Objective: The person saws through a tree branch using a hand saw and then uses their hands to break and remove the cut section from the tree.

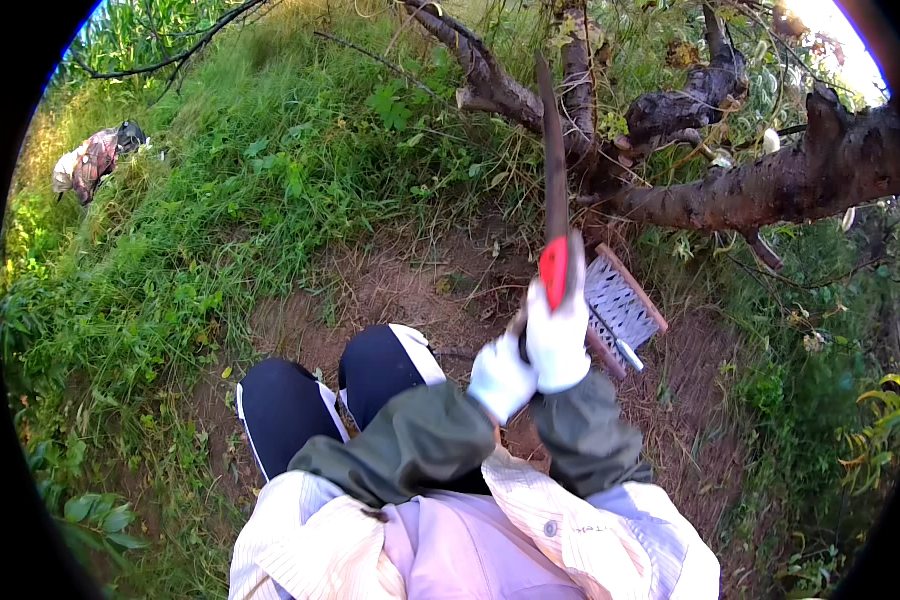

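A pruning saw [553,190] with a long, dark, slightly curved blade and a red grip points away from me, its tip up by the tree trunk. My right hand [558,340], in a white glove, is closed around its handle. My left hand [502,378], also gloved in white, is beside and slightly below the right wrist. Its fingers look curled, and a brown, stick-like piece shows above it; what it holds is blurred and partly hidden. The blade passes in front of the branches, and whether it touches wood cannot be told.
A thick bare branch [770,185] reaches right from the tree's fork, with a cut limb [495,85] to the left. Below it is a small folding stool [620,300] with a woven seat and a thin pale tool lying across it. A patterned bag-like bundle [95,165] lies in grass far left.
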`<state>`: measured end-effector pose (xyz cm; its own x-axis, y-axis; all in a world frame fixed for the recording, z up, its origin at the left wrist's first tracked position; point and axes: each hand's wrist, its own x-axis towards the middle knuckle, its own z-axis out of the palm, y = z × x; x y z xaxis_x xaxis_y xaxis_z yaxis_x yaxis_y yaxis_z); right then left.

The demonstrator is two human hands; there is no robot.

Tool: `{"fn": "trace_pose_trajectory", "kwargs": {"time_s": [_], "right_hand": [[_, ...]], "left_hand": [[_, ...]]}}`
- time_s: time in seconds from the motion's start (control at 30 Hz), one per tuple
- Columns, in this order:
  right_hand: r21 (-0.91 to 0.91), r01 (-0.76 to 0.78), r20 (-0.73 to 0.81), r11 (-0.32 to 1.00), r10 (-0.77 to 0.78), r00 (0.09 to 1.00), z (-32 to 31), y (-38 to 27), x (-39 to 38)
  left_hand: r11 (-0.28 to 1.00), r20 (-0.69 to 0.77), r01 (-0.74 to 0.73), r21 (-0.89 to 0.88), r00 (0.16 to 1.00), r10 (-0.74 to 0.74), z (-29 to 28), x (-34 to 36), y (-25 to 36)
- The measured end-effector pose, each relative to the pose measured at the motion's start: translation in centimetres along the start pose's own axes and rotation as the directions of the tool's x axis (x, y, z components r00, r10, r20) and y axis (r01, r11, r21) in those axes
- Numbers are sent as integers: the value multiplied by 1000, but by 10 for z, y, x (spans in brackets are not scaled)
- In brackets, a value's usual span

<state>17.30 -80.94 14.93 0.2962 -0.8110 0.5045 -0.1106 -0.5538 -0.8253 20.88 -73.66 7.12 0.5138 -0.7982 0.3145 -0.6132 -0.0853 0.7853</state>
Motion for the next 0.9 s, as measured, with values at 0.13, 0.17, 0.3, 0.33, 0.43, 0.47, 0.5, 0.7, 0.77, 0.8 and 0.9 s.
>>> {"fn": "trace_pose_trajectory", "kwargs": {"time_s": [0.13, 0.17, 0.3, 0.33, 0.43, 0.47, 0.5, 0.7, 0.77, 0.8, 0.9], "right_hand": [[-134, -3, 14, 991, 5, 1000, -1, 7, -56], [-69, -39, 9, 997, 40, 999, 3, 9, -37], [31, -56, -64, 998, 58, 996, 28, 36, 84], [-78, -77, -70, 994, 71, 995, 33, 31, 97], [103, -120, -10, 987, 122, 992, 11, 29, 57], [147, -163, 27, 976, 160, 987, 11, 25, 33], [143, -227, 67, 963, 219, 973, 7, 9, -5], [-23, -178, 48, 984, 179, 983, 2, 11, -38], [25, -69, -37, 997, 70, 997, 17, 31, 26], [-45, -25, -59, 999, 23, 998, 21, 32, 55], [-35, -96, -39, 995, 95, 995, 23, 29, 83]], "left_hand": [[994, 221, 93, -55, 972, -79, -2, -49, -29], [985, 207, 138, -102, 972, -115, -4, -24, -17], [976, 272, 186, -113, 950, -150, -19, 110, 15], [978, 215, 194, -81, 961, -173, -17, 115, 16], [988, 87, 151, 4, 985, -151, -3, 74, 19], [987, 78, 129, 92, 988, -136, 7, 38, -2], [997, -23, 27, 65, 999, -26, 10, -4, -18], [984, 240, 170, -52, 959, -153, -11, -23, -13], [979, 147, 190, 75, 969, -200, -3, 45, -4], [989, 97, 148, -18, 985, -146, -3, 77, 2], [975, 124, 220, -31, 969, -215, -2, 106, 13]]}}
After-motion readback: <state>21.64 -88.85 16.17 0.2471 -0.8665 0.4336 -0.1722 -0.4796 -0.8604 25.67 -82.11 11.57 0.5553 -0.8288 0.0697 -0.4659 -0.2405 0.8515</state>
